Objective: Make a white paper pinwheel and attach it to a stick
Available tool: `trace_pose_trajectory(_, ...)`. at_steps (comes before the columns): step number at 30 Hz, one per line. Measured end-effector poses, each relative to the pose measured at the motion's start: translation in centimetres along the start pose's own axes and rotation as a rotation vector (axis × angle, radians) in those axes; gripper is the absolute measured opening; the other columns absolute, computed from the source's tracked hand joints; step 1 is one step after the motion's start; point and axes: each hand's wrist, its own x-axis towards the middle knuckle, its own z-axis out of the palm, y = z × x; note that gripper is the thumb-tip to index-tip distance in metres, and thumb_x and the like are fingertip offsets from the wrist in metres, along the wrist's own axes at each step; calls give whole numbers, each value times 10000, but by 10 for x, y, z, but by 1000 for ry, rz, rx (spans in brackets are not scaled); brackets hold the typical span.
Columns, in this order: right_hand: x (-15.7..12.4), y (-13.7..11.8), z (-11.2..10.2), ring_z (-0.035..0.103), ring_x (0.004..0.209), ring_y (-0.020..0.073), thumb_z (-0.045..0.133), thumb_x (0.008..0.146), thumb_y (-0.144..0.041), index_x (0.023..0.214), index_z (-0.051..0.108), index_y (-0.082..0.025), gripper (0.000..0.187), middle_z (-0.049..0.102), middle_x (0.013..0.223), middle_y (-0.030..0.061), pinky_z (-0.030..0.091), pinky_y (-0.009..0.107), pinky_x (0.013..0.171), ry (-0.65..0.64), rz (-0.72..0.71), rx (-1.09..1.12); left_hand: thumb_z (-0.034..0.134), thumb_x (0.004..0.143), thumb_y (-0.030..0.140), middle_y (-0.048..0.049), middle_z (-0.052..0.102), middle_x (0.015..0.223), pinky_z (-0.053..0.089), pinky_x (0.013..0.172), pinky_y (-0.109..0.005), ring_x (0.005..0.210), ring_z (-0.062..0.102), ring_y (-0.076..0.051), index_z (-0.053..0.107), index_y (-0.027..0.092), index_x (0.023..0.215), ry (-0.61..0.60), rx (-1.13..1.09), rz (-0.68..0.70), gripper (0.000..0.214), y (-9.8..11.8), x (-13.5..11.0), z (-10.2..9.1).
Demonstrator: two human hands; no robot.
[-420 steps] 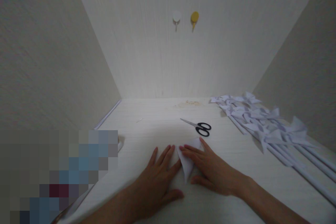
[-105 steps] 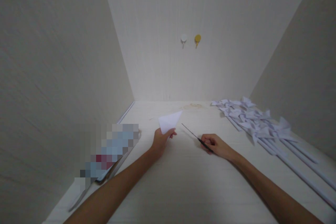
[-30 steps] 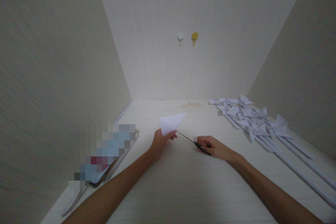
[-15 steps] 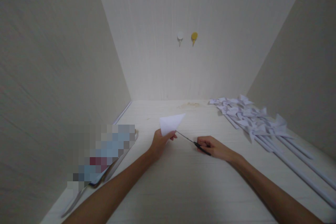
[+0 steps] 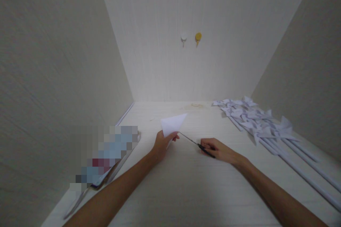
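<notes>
A folded white sheet of paper is pinched in my left hand, its pointed corner facing up and to the right. My right hand is closed round the black handles of a pair of scissors. The thin blades reach left to the lower edge of the paper, close to my left thumb. Whether the blades are apart at their tips is too small to tell. Part of the paper lies hidden behind my left fingers.
Several white paper pinwheels on rolled paper sticks lie along the right side of the white table. A blurred-out item rests at the left. Two hooks, one white and one yellow, are on the back wall.
My left hand has tilted the paper slightly, and a bit of it now shows below the fingers. The scissors have barely moved.
</notes>
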Motion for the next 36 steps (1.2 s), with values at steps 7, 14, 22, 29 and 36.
trace_pose_trajectory(7, 1, 2, 0, 247, 492, 72, 436, 763, -329, 563, 295, -182, 285, 244, 531, -63, 188, 204, 441, -4, -3, 34, 573, 602, 229, 19, 517, 463, 369, 521, -208, 478, 458, -94, 549, 144, 474, -31, 21, 0, 156, 1, -1, 0)
trace_pose_trajectory(14, -1, -1, 0, 242, 493, 72, 431, 765, -343, 561, 281, -183, 299, 242, 533, -63, 186, 202, 440, -12, 3, 58, 567, 595, 236, 4, 531, 475, 382, 535, -225, 487, 470, -107, 550, 146, 467, -28, 48, -2, 157, 5, -2, 0)
trace_pose_trajectory(22, 0, -1, 0, 242, 480, 72, 438, 758, -338, 564, 302, -183, 283, 239, 519, -66, 177, 201, 431, -24, 19, 75, 570, 592, 240, 4, 534, 485, 384, 538, -223, 483, 469, -102, 545, 144, 471, -29, 42, -19, 157, 1, -1, 0)
trace_pose_trajectory(29, 0, 0, 1, 242, 488, 72, 445, 757, -337, 558, 290, -183, 296, 239, 527, -66, 178, 203, 437, -16, 20, 73, 555, 594, 235, 5, 527, 470, 385, 538, -228, 473, 463, -105, 535, 151, 453, -37, 63, -13, 165, 5, -2, 1)
trace_pose_trajectory(36, 0, -1, -1, 241, 496, 72, 442, 758, -334, 554, 276, -183, 303, 232, 536, -64, 182, 201, 442, -25, 8, 66, 547, 603, 232, 13, 516, 454, 386, 534, -223, 468, 459, -100, 535, 151, 450, -60, 90, -7, 173, 4, -1, -1)
